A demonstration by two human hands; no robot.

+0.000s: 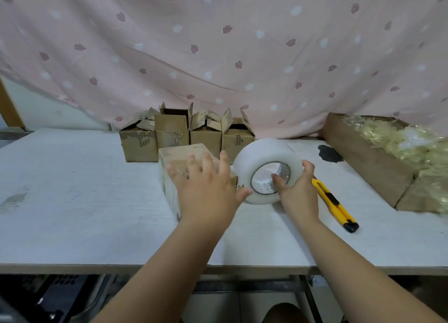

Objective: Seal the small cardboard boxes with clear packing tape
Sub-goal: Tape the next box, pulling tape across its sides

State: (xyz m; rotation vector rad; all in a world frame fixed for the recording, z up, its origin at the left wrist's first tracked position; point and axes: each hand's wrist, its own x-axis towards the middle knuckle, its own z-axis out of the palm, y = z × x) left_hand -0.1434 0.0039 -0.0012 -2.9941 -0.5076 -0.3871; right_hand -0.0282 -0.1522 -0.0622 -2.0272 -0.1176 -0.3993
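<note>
Looking down at a white table (72,201) here. Got the left hand (206,189) spread wide and flat on top of the box (174,157), gripping nothing, just pressing down with straight fingers and brushing the tape (257,160) with the thumb. Finding that box about mid-table, flaps shut, kinda glossy on its left face.

Got the right hand (298,189) wrapped round the tape, with one digit hooked into the core and the rest curled over the outside. Seeing the big frosted-clear roll stood on edge just right of the box, core pointing back toward the camera. Can't tell if a strip runs from roll to box, since the left hand is covering that bit.

Counting four open boxes (186,133) in a row right behind, flaps up, packed side by side against a pink leaf-print curtain (218,43).

Also spotting a yellow knife (335,203) lying flat on the table just right of the right hand, far end tucked behind it. Farther right, seeing a cardboard crate (363,157) stuffed with pale crinkly plastic, plus a dark stain (329,154) on the table between crate and tape.
</note>
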